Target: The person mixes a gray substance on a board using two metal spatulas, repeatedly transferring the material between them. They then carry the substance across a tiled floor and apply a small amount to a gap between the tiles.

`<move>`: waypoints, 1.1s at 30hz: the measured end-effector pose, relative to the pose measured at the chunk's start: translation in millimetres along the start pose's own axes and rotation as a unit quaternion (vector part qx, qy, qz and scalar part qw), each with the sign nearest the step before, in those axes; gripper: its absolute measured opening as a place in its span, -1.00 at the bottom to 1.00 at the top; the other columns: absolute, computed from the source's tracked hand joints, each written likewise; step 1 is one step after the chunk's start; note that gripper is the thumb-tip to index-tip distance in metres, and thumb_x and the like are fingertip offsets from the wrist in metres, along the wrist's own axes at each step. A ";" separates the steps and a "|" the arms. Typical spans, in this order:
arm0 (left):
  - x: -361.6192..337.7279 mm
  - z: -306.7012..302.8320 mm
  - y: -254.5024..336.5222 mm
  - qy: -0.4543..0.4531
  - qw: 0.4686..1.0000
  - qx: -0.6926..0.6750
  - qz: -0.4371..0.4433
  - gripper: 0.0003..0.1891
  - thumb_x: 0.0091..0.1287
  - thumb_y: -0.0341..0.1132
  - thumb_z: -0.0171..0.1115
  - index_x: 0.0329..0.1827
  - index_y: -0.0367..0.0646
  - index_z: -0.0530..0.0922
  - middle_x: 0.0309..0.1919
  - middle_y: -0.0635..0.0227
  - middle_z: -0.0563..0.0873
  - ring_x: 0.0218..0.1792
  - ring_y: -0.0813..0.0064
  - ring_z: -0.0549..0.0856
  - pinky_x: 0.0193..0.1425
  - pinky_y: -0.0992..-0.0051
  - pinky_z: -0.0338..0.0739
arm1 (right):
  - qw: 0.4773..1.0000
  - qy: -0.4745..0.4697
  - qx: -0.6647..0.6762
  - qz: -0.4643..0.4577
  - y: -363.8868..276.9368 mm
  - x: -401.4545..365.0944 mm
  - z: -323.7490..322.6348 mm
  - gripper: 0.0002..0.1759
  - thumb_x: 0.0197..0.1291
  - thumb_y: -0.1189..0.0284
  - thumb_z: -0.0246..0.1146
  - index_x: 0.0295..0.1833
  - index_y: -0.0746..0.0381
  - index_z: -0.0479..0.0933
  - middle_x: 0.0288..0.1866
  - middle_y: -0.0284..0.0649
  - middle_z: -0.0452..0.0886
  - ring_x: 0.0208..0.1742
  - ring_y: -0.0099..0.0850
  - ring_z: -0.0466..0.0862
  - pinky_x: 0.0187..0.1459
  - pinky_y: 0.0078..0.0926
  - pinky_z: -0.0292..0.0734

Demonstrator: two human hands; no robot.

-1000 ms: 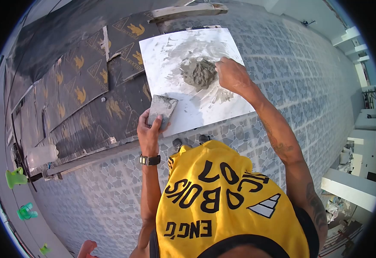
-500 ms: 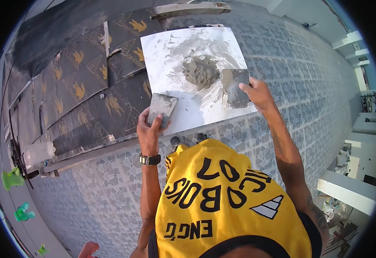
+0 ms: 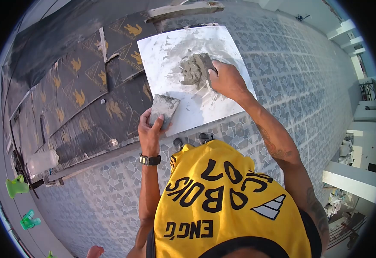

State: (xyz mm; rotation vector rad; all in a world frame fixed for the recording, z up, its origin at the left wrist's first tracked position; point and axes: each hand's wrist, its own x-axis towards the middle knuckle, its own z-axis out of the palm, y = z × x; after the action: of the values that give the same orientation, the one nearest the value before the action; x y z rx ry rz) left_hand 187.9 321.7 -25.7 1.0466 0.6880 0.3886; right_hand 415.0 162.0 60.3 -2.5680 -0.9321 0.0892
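Note:
A white board (image 3: pixel 153 56), smeared with grey, lies in front of me with a mound of wet mortar (image 3: pixel 190 72) near its middle. My right hand (image 3: pixel 229 81) is closed on a flat rectangular scraper (image 3: pixel 205 64), tilted up against the right side of the mound; fingers hide part of it. At the board's near left corner, my left hand (image 3: pixel 150 131) grips a grey square plate (image 3: pixel 164 106) with its thumb on the face. Grey residue coats that plate's upper part.
Dark printed plywood sheets (image 3: pixel 80 90) cover the surface on the left, with a translucent plastic container (image 3: pixel 42 161) near their front edge. A wooden plank (image 3: pixel 186 10) lies beyond the board. Patterned floor tiles (image 3: pixel 291 94) extend to the right.
My right hand has moved left and away from me, bringing the scraper from the board's right edge to the mortar mound and tipping it up. My left hand keeps the plate nearly still.

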 end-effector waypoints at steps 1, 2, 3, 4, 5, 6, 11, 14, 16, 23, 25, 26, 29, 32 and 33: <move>0.1 -0.7 -0.1 -0.002 1.000 -0.003 -0.002 -0.51 0.34 -0.42 0.31 0.26 -0.43 0.36 0.08 0.12 0.61 -0.01 0.37 0.72 -0.02 0.32 0.81 | 0.998 -0.012 -0.043 -0.049 -4.6 -3.0 2.1 -0.73 0.28 0.46 0.17 0.03 0.38 0.56 -0.17 0.02 0.63 -0.21 -0.09 0.66 -0.09 -0.27 0.64; 0.0 -1.0 -0.2 -0.003 1.000 0.002 0.000 -0.51 0.35 -0.41 0.30 0.27 -0.43 0.36 0.08 0.12 0.62 -0.01 0.38 0.72 -0.01 0.31 0.80 | 0.991 -0.024 -0.086 -0.099 -8.6 -6.2 4.1 -0.71 0.27 0.48 0.18 0.06 0.38 0.55 -0.13 -0.01 0.60 -0.16 -0.10 0.65 -0.07 -0.26 0.65; -0.6 -1.4 -0.4 -0.003 1.000 0.008 0.003 -0.51 0.37 -0.41 0.28 0.28 -0.43 0.36 0.07 0.13 0.63 -0.01 0.39 0.72 0.01 0.31 0.80 | 0.980 -0.035 -0.128 -0.148 -11.3 -10.2 6.3 -0.68 0.25 0.49 0.19 0.09 0.37 0.54 -0.10 -0.04 0.58 -0.12 -0.11 0.64 -0.06 -0.25 0.66; -1.5 -2.6 -0.7 -0.003 1.000 0.013 0.005 -0.52 0.38 -0.40 0.27 0.29 -0.42 0.35 0.06 0.13 0.64 -0.01 0.39 0.71 0.03 0.30 0.79 | 0.960 -0.011 -0.180 -0.214 -8.8 -17.2 17.6 -0.71 0.10 0.55 0.27 -0.02 0.34 0.56 -0.08 -0.11 0.51 -0.01 -0.18 0.60 -0.13 -0.28 0.69; -3.0 -3.5 -0.8 -0.002 1.000 0.009 0.006 -0.52 0.38 -0.40 0.27 0.29 -0.42 0.36 0.06 0.13 0.64 -0.01 0.39 0.71 0.03 0.30 0.79 | 0.948 0.000 -0.197 -0.251 -1.6 -21.2 28.5 -0.68 0.10 0.55 0.27 0.01 0.36 0.56 -0.08 -0.11 0.51 0.01 -0.20 0.58 -0.11 -0.29 0.68; -3.9 -3.9 -0.8 -0.001 1.000 0.005 0.007 -0.52 0.38 -0.41 0.26 0.29 -0.42 0.36 0.06 0.14 0.64 -0.01 0.39 0.71 0.03 0.30 0.79 | 0.933 0.010 -0.215 -0.289 2.5 -24.4 32.6 -0.66 0.10 0.55 0.27 0.03 0.38 0.56 -0.07 -0.12 0.50 0.03 -0.21 0.56 -0.09 -0.31 0.67; -11.1 -9.4 3.2 0.021 1.000 0.016 -0.001 -0.53 0.38 -0.42 0.25 0.30 -0.39 0.36 0.07 0.15 0.64 -0.01 0.40 0.72 0.05 0.29 0.77 | 0.918 0.040 -0.243 -0.309 0.7 -36.3 9.9 -0.57 0.12 0.52 0.26 0.13 0.42 0.54 -0.06 -0.14 0.49 0.02 -0.23 0.51 0.03 -0.35 0.59; -9.5 -10.2 2.1 0.019 1.000 0.012 0.001 -0.53 0.38 -0.42 0.24 0.31 -0.38 0.36 0.08 0.16 0.64 -0.01 0.40 0.72 0.06 0.29 0.77 | 0.910 0.028 -0.240 -0.338 20.1 -43.1 34.1 -0.52 0.13 0.49 0.24 0.19 0.42 0.52 -0.08 -0.16 0.48 0.01 -0.25 0.50 0.02 -0.35 0.56; -7.3 -9.9 2.5 0.018 1.000 0.008 0.002 -0.53 0.38 -0.42 0.24 0.30 -0.38 0.36 0.07 0.16 0.64 -0.01 0.41 0.72 0.07 0.29 0.77 | 0.909 0.027 -0.240 -0.339 19.7 -44.4 26.6 -0.51 0.13 0.49 0.23 0.20 0.41 0.52 -0.09 -0.16 0.48 0.00 -0.26 0.49 0.02 -0.36 0.56; -4.6 -15.8 1.3 0.033 0.999 -0.016 0.004 -0.51 0.35 -0.45 0.29 0.29 -0.41 0.35 0.08 0.11 0.63 0.00 0.38 0.71 0.00 0.28 0.80 | 0.899 -0.017 -0.226 -0.374 22.6 -91.7 37.5 -0.48 0.11 0.46 0.21 0.21 0.42 0.53 -0.06 -0.18 0.46 0.00 -0.30 0.46 -0.02 -0.41 0.57; -4.2 -17.5 3.0 0.033 0.999 -0.016 0.001 -0.51 0.35 -0.45 0.29 0.29 -0.41 0.35 0.08 0.11 0.62 0.00 0.38 0.71 0.00 0.28 0.80 | 0.901 0.000 -0.228 -0.370 22.5 -80.8 58.6 -0.48 0.11 0.45 0.21 0.21 0.43 0.53 -0.06 -0.19 0.46 -0.01 -0.30 0.45 -0.02 -0.41 0.58; -3.4 -18.2 3.7 0.033 0.999 -0.015 0.004 -0.50 0.35 -0.45 0.29 0.29 -0.40 0.35 0.08 0.11 0.62 0.00 0.38 0.71 0.00 0.28 0.80 | 0.902 0.018 -0.238 -0.359 21.1 -69.2 64.2 -0.49 0.08 0.44 0.24 0.17 0.42 0.55 -0.04 -0.21 0.45 0.02 -0.29 0.44 -0.03 -0.41 0.58; -2.3 -19.2 6.9 0.035 0.999 -0.008 0.015 -0.51 0.36 -0.44 0.28 0.30 -0.38 0.35 0.08 0.13 0.63 0.01 0.38 0.71 0.02 0.26 0.79 | 0.926 0.060 -0.199 -0.316 16.1 -29.9 51.8 -0.61 0.14 0.47 0.24 0.10 0.37 0.59 -0.09 -0.18 0.48 0.01 -0.22 0.49 -0.02 -0.34 0.59; -4.1 -18.4 9.8 0.037 0.999 0.002 0.021 -0.53 0.40 -0.42 0.25 0.32 -0.36 0.35 0.08 0.16 0.64 0.01 0.38 0.71 0.06 0.25 0.76 | 0.985 -0.020 -0.047 -0.163 22.0 7.8 23.0 -0.71 0.22 0.47 0.23 0.01 0.37 0.62 -0.14 -0.02 0.58 -0.01 -0.05 0.59 0.00 -0.19 0.57; -5.0 -18.4 10.0 0.035 0.999 0.000 0.021 -0.52 0.40 -0.41 0.25 0.32 -0.37 0.35 0.08 0.16 0.64 0.02 0.37 0.71 0.06 0.25 0.76 | 0.989 -0.024 -0.040 -0.137 23.8 16.8 14.4 -0.73 0.25 0.46 0.22 0.00 0.38 0.61 -0.14 0.02 0.59 -0.03 -0.01 0.61 0.01 -0.16 0.56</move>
State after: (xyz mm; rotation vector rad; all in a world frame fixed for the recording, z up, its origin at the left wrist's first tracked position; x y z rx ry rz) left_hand 171.9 335.4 -21.1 1.0536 0.7290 0.4620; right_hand 439.5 161.0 39.0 -2.4910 -1.3217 0.0352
